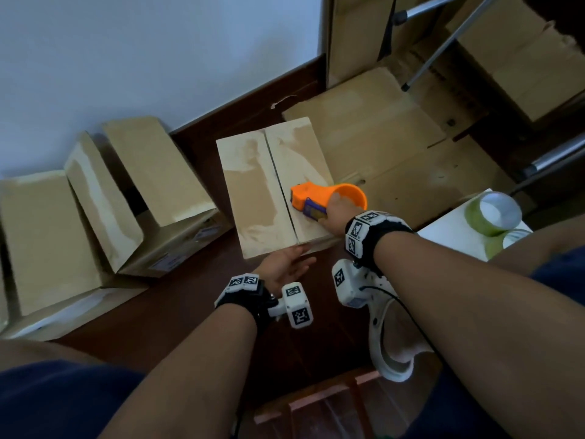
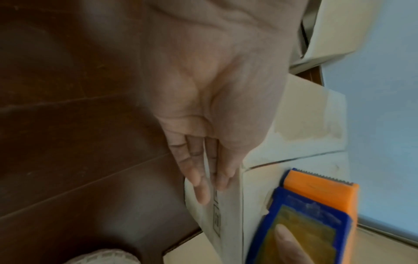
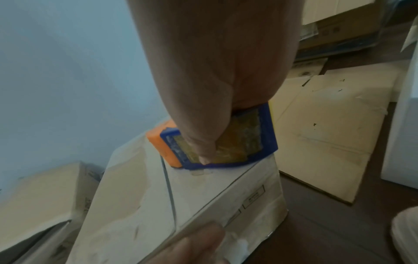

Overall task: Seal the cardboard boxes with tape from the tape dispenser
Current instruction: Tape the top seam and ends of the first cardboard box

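A closed cardboard box (image 1: 253,191) lies on the dark floor, a seam running down its top between the two flaps. An orange and blue tape dispenser (image 1: 319,198) rests on the right flap near the seam. My right hand (image 1: 338,210) grips the dispenser, the thumb (image 3: 203,146) pressed on its blue plate (image 3: 248,135). The serrated blade (image 2: 325,176) points away from me. My left hand (image 1: 285,267) is flat with straight fingers (image 2: 199,178) against the box's near side wall (image 2: 228,205), holding nothing.
Several other boxes (image 1: 152,172) lean along the white wall at left. Flattened cardboard (image 1: 395,147) lies at right, with metal stand legs (image 1: 443,45) behind. Green tape rolls (image 1: 493,213) sit on a white surface at right. A white shoe (image 1: 389,343) is on the floor near me.
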Demonstrator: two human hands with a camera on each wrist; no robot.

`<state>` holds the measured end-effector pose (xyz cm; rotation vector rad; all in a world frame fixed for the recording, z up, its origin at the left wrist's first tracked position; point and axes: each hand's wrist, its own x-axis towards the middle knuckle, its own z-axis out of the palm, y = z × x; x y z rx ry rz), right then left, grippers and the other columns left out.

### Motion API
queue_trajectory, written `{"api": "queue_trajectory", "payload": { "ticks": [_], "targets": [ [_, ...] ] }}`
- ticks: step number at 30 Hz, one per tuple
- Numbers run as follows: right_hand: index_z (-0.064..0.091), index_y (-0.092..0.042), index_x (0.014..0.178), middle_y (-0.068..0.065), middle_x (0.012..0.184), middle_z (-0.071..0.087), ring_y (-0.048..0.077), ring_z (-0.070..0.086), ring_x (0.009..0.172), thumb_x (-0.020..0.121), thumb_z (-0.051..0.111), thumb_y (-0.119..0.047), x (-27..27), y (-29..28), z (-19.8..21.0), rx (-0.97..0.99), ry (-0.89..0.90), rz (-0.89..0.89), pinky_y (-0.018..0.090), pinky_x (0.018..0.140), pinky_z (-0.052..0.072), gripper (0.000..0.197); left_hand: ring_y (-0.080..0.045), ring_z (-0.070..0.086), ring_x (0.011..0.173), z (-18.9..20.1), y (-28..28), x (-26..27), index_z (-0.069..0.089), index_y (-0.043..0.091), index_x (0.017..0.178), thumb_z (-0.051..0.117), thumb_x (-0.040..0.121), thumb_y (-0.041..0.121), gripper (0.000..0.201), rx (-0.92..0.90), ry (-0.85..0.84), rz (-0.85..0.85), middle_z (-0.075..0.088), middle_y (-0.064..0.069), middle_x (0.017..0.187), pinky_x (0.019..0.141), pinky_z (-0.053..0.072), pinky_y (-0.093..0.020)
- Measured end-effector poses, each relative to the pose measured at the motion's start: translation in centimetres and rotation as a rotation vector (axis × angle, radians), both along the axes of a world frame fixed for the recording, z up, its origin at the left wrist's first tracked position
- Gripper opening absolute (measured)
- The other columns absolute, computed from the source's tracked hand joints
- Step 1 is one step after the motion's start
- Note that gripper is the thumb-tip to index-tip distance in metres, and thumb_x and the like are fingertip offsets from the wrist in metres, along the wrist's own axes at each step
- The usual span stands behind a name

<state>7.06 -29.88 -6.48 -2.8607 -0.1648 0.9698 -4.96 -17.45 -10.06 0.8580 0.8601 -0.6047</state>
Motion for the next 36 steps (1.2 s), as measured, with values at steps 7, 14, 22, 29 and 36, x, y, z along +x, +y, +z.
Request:
{"api": "queue_trajectory", "payload": {
  "ticks": [7, 14, 22, 29, 36],
  "targets": [
    [0.036, -0.005, 0.130, 0.014, 0.124, 0.054, 0.033, 0.053, 0.113, 0.095, 0.054, -0.033, -0.2, 0.0, -0.4, 0.015, -0.023, 0.011, 0.040, 0.084, 0.042, 0.048, -0.022, 0.067, 0.104, -2.3, 0.6, -0.2, 0.063, 0.015, 0.114, 0.060, 0.094, 0.016, 0.020, 0.051, 0.073, 0.083, 0.061, 0.000, 0.127, 0.063, 0.051, -0.020],
    [0.036, -0.005, 0.131, 0.014, 0.122, 0.056, 0.035, 0.057, 0.108, 0.093, 0.055, -0.035, -0.2, 0.1, -0.8, 0.016, -0.048, -0.012, 0.040, 0.078, 0.042, 0.051, -0.021, 0.059, 0.070, -2.4, 6.2, -2.0, 0.061, -0.001, 0.105, 0.051, 0.094, 0.003, 0.015, 0.529, 0.232, -0.296, 0.064, -0.019, 0.104, 0.064, 0.053, -0.034],
    [0.034, -0.003, 0.134, 0.016, 0.123, 0.055, 0.035, 0.056, 0.110, 0.095, 0.052, -0.033, -0.5, 0.4, -0.4, 0.002, -0.057, 0.010, 0.040, 0.079, 0.042, 0.052, -0.013, 0.062, 0.065, 3.1, 4.4, 2.2, 0.064, 0.016, 0.084, 0.052, 0.097, 0.033, 0.024, 1.072, -0.464, -1.259, 0.060, 0.007, 0.069, 0.059, 0.041, -0.021],
    [0.037, -0.005, 0.129, 0.015, 0.124, 0.055, 0.035, 0.053, 0.113, 0.095, 0.053, -0.032, -0.5, 0.3, -0.8, 0.025, -0.065, 0.002, 0.042, 0.084, 0.042, 0.046, -0.030, 0.058, 0.098, 1.7, 1.7, 4.8, 0.044, 0.011, 0.119, 0.055, 0.087, 0.058, 0.058, 1.560, -0.587, -1.426, 0.049, -0.010, 0.113, 0.063, 0.040, -0.039],
    [0.039, -0.004, 0.128, 0.015, 0.125, 0.054, 0.034, 0.054, 0.113, 0.096, 0.052, -0.028, -0.7, 0.4, -0.6, 0.046, -0.075, -0.010, 0.042, 0.092, 0.039, 0.042, -0.035, 0.058, 0.092, 0.3, 2.5, 5.3, 0.041, 0.005, 0.121, 0.051, 0.096, 0.036, 0.041, 1.498, -0.741, -1.550, 0.043, -0.015, 0.116, 0.067, 0.044, -0.043]
  ]
}}
